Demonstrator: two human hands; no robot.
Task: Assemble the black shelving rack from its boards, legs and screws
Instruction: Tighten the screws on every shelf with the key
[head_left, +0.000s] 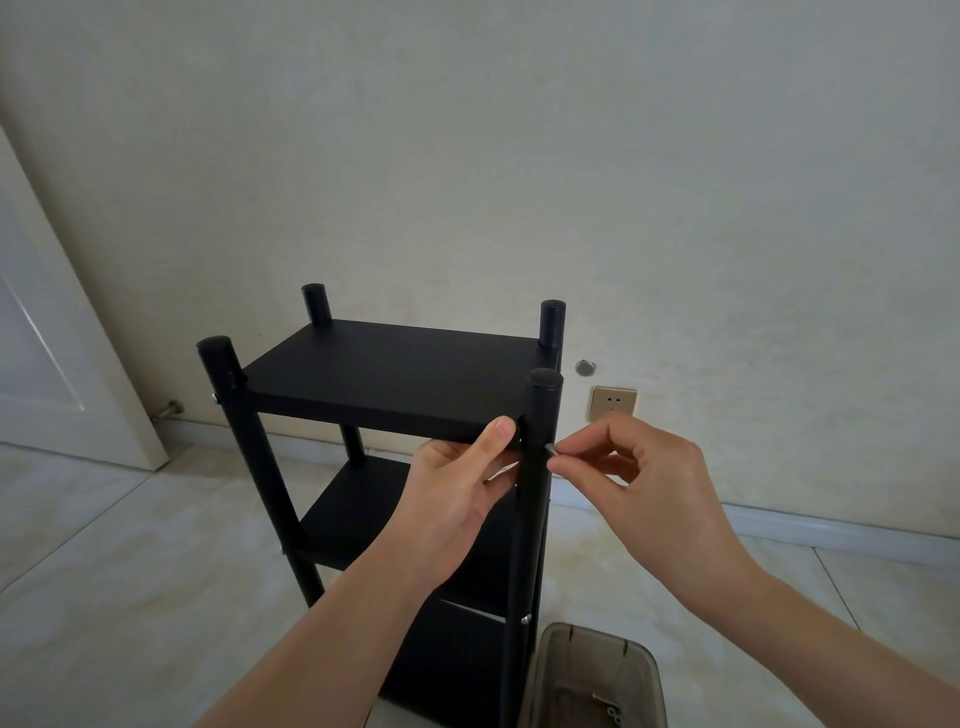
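The black rack stands upright on the floor with its top board (395, 371) between several round legs, and lower boards (363, 512) beneath. My left hand (457, 488) grips the front right corner of the top board, thumb on its edge, beside the front right leg (537, 467). My right hand (628, 467) pinches a small silver screw (550, 449) against the right side of that leg, level with the top board. A silver screw head (214, 398) shows on the front left leg (244, 441).
A translucent plastic box (597, 675) with small metal parts sits on the tiled floor at the rack's right foot. Behind stand a wall with a socket (613, 404), a round cover (585, 368), and a white door (47, 338) with a doorstop (167, 409) at left.
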